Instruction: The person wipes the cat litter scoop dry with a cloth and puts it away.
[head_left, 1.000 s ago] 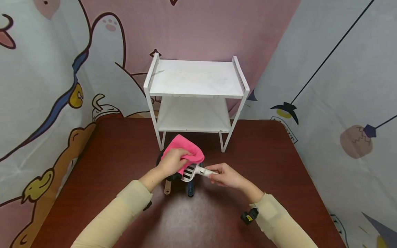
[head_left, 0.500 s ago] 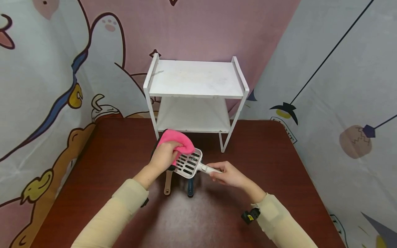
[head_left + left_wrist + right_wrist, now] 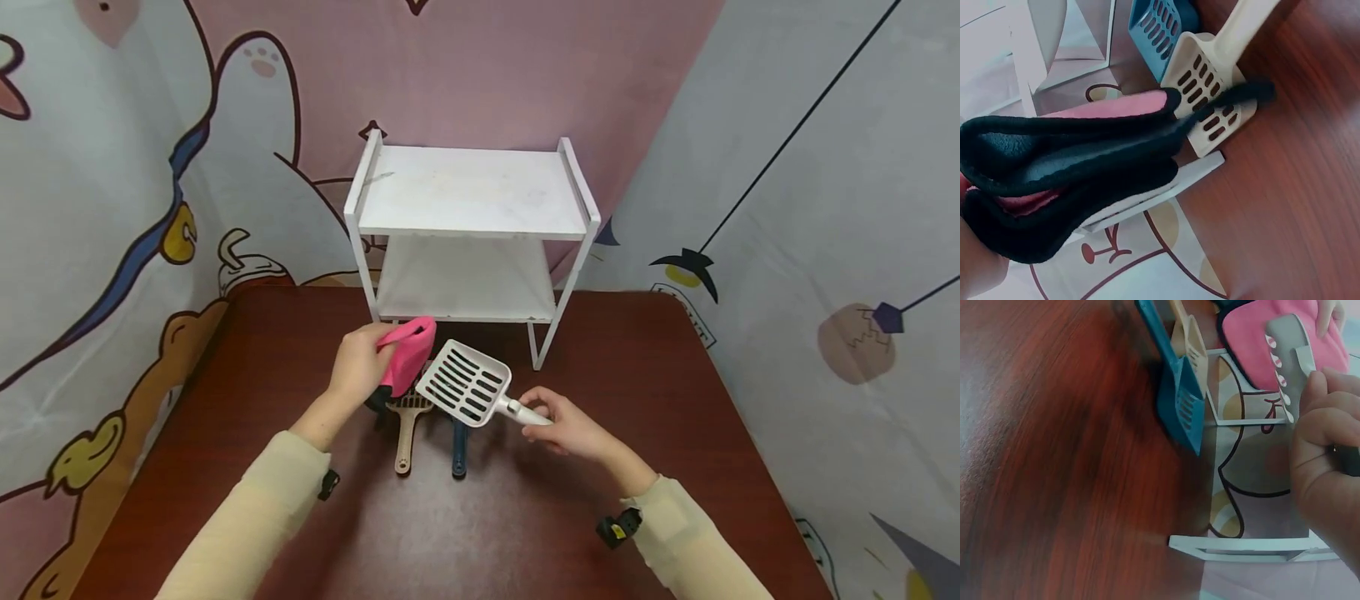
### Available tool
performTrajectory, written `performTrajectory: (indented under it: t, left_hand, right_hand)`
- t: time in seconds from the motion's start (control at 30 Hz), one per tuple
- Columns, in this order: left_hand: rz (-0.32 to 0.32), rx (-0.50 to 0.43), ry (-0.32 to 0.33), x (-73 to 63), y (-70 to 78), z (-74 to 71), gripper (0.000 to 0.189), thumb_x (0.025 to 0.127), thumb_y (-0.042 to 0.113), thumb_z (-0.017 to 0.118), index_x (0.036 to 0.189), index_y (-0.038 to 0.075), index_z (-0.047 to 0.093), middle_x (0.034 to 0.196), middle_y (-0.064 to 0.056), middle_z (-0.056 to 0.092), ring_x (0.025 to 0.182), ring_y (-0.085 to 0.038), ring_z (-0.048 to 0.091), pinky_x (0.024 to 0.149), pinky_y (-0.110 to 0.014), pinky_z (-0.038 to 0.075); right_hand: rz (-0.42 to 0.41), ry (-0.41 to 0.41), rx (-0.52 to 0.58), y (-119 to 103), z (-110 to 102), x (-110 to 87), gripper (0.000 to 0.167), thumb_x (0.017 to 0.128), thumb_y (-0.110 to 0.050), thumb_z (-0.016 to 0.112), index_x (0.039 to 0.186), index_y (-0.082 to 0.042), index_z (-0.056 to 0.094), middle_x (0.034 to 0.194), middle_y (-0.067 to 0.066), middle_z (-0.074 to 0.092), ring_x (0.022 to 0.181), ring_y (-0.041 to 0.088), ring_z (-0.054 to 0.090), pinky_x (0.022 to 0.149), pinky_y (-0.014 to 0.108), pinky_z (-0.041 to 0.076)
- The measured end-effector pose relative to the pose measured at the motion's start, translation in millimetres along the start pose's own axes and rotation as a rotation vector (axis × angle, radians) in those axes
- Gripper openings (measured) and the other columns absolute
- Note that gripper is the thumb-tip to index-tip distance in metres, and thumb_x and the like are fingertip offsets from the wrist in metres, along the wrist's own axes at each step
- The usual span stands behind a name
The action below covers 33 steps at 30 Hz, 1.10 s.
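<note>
My left hand [image 3: 354, 371] grips a folded pink cloth [image 3: 412, 354] with black edging, just left of a white litter scoop. In the left wrist view the cloth [image 3: 1072, 159] shows its dark grey underside and a black strip. My right hand [image 3: 566, 429] holds the white litter scoop [image 3: 487, 400] by its handle, the slotted head raised and pointing left. Below it on the table lie a beige litter scoop [image 3: 405, 437] and a blue litter scoop [image 3: 459, 450], handles toward me. Cloth and white scoop partly cover their heads; the right wrist view shows the blue scoop's head [image 3: 1179, 403].
A white two-tier shelf [image 3: 472, 187] stands at the back of the dark red-brown table [image 3: 637, 375], close behind the scoops. Cartoon-printed sheets [image 3: 247, 192] hang behind and on both sides.
The left hand has drawn the cloth left, off the white scoop, and turned it. The white scoop's head now shows fully, and the right hand has shifted slightly right. More of the beige scoop shows.
</note>
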<state>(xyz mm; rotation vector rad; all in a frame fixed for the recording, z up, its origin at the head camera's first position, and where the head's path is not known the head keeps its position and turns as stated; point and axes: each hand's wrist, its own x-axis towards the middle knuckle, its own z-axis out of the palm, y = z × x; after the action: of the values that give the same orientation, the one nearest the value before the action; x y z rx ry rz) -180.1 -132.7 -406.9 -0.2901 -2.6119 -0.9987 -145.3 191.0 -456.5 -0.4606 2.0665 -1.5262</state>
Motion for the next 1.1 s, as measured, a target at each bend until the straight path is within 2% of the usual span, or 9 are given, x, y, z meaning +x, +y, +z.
performTrajectory:
  t: [0.1,0.27,0.4,0.5,0.6,0.7,0.8,0.9,1.1]
  left_hand:
    - [-0.007,-0.01,-0.001,-3.6,-4.0,-3.6,0.021,0.085,0.003,0.064,0.105,0.0,0.068,0.103,-0.019,0.068,0.091,-0.031,0.065,0.077,-0.044,0.053]
    - [-0.028,-0.034,-0.015,-10.4,-7.0,-6.9,0.023,0.085,0.004,0.065,0.107,-0.001,0.068,0.104,-0.02,0.067,0.091,-0.031,0.065,0.078,-0.044,0.054]
    - [-0.005,-0.042,-0.022,-14.9,-3.3,-4.8,0.022,0.084,0.003,0.066,0.106,0.0,0.068,0.101,-0.018,0.068,0.084,-0.027,0.064,0.073,-0.041,0.054]
    - [0.047,-0.052,-0.064,-19.1,4.7,1.0,0.018,0.083,0.004,0.067,0.101,0.002,0.07,0.094,-0.015,0.069,0.074,-0.021,0.061,0.065,-0.033,0.052]
    - [0.117,-0.089,-0.143,-25.4,15.5,10.6,0.013,0.082,0.003,0.067,0.095,0.005,0.071,0.086,-0.009,0.067,0.066,-0.014,0.053,0.057,-0.024,0.045]
    - [0.185,-0.131,-0.226,-32.6,25.9,21.8,0.012,0.081,0.003,0.068,0.091,0.008,0.071,0.084,-0.003,0.066,0.067,-0.011,0.049,0.057,-0.02,0.041]
    - [0.238,-0.145,-0.282,-38.4,32.8,32.4,0.014,0.079,0.004,0.069,0.091,0.011,0.072,0.085,0.0,0.067,0.072,-0.009,0.052,0.063,-0.019,0.044]
    - [0.262,-0.148,-0.279,-41.6,35.1,38.9,0.016,0.078,0.003,0.069,0.092,0.01,0.071,0.09,-0.001,0.068,0.079,-0.011,0.058,0.07,-0.022,0.049]
    - [0.259,-0.132,-0.192,-42.0,28.4,43.5,0.02,0.077,-0.001,0.07,0.094,0.009,0.072,0.095,-0.004,0.068,0.086,-0.015,0.062,0.074,-0.026,0.052]
  right_hand:
    - [-0.001,0.019,0.004,4,-2,-0.6,0.034,0.085,-0.005,0.063,0.113,0.003,0.046,0.072,0.001,0.058,0.039,0.005,0.04,0.036,0.018,0.033]
    - [-0.008,0.069,-0.074,9,-6,0.1,0.033,0.085,-0.008,0.064,0.113,0.007,0.053,0.084,0.011,0.065,0.04,0.006,0.046,0.036,0.021,0.038]
    - [0.01,0.102,-0.125,11,-7,1.3,0.034,0.087,-0.009,0.062,0.115,0.009,0.055,0.085,0.014,0.067,0.041,0.005,0.048,0.036,0.022,0.037]
    - [0.031,0.108,-0.144,11,-6,3.4,0.035,0.088,-0.01,0.06,0.116,0.01,0.056,0.077,0.007,0.065,0.04,0.004,0.046,0.036,0.021,0.035]
    - [0.044,0.107,-0.14,11,-4,7.0,0.034,0.089,-0.01,0.058,0.116,0.01,0.056,0.07,-0.001,0.062,0.04,0.004,0.044,0.036,0.02,0.034]
    - [0.044,0.108,-0.124,10,-3,10.3,0.03,0.09,-0.01,0.057,0.114,0.009,0.057,0.069,-0.004,0.061,0.04,0.003,0.042,0.036,0.019,0.032]
    - [0.044,0.096,-0.099,8,-1,11.9,0.029,0.09,-0.01,0.055,0.112,0.009,0.057,0.071,-0.005,0.062,0.039,0.003,0.039,0.037,0.018,0.03]
    - [0.049,0.075,-0.072,4,1,11.2,0.028,0.091,-0.011,0.054,0.11,0.009,0.058,0.07,-0.003,0.061,0.039,0.004,0.037,0.038,0.018,0.03]
    - [0.051,0.07,0.01,1,1,9.7,0.025,0.09,-0.008,0.054,0.108,0.008,0.058,0.069,-0.004,0.06,0.04,0.004,0.037,0.038,0.018,0.031]
